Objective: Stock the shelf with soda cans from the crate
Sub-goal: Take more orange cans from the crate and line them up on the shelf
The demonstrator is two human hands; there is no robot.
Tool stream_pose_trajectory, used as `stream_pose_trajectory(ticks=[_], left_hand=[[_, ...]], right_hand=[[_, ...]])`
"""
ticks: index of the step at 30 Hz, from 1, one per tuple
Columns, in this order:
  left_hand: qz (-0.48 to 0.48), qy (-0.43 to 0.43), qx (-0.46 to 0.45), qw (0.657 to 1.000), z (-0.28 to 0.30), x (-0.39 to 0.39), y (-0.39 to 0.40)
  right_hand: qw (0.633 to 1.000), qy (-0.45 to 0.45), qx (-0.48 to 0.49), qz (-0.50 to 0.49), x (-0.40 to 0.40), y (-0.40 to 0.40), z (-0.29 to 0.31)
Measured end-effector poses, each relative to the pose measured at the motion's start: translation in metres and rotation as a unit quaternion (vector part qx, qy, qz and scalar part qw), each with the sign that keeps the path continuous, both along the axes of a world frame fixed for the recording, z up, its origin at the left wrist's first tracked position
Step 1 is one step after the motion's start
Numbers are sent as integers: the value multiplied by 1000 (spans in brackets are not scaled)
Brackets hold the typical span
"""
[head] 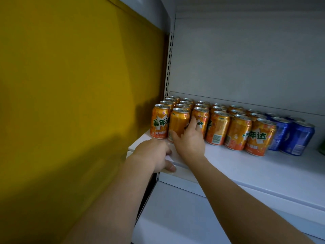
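Several rows of orange soda cans (218,127) stand on the white shelf (246,166), filling its left part back to the rear wall. My right hand (190,140) grips the second orange can (178,121) in the front row, thumb on its left side and fingers reaching round its right. The leftmost front can (160,120) stands beside it, touching. Just below that can, my left hand (154,155) holds the shelf's front left corner, with its fingers curled over the edge. The crate is not in view.
Blue soda cans (295,138) stand to the right of the orange ones, with a sliver of something green (322,147) at the frame's edge. A yellow side panel (79,85) closes off the left. In front of the cans the shelf surface is bare, and a lower shelf (175,222) shows beneath.
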State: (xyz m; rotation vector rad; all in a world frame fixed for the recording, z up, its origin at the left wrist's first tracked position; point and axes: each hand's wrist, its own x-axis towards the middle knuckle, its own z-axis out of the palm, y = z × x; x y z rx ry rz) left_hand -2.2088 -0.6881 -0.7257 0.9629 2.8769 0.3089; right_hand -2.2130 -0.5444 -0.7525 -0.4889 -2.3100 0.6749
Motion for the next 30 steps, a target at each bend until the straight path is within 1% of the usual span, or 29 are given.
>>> stream_pose_trajectory(ticks=[5, 7, 9, 10, 11, 12, 14, 15, 16, 17, 19, 23, 26, 28, 30], left_hand=[[20, 8, 22, 1000, -12, 4, 0], [24, 41, 9, 999, -19, 5, -2], [45, 74, 27, 996, -33, 15, -3], [56, 92, 60, 992, -41, 24, -4], [59, 106, 114, 986, -49, 34, -3], [48, 117, 192, 973, -58, 46, 0], [10, 120, 361, 925, -72, 76, 10], [-3, 98, 428, 898, -79, 95, 17], [-15, 62, 470, 880, -86, 114, 24], [-27, 22, 487, 873, -94, 133, 31], [-62, -46, 478, 875, -116, 168, 48], [-110, -181, 422, 881, -167, 233, 86], [-173, -265, 327, 891, -200, 280, 120], [-207, -313, 261, 889, -219, 309, 141], [-190, -364, 218, 885, -243, 333, 153]], right_hand=[[998, 7, 65, 18, 44, -8, -11], [998, 12, 50, 35, 61, -8, -16], [998, 16, 32, 47, 83, -5, -18], [998, 14, 21, 52, 94, -3, -19], [998, 13, 7, 58, 107, -3, -19], [998, 14, -6, 67, 121, -2, -20], [996, 23, -19, 79, 155, -2, -23], [996, 24, -20, 83, 174, -1, -27], [996, 17, -18, 86, 194, 1, -32], [996, 5, -14, 84, 215, 4, -37], [997, -31, -1, 66, 253, 17, -54], [991, -131, 11, 20, 329, 56, -89], [973, -229, 17, 2, 388, 87, -114], [957, -288, 0, -18, 426, 106, -134], [939, -340, -29, -40, 454, 123, -160]])
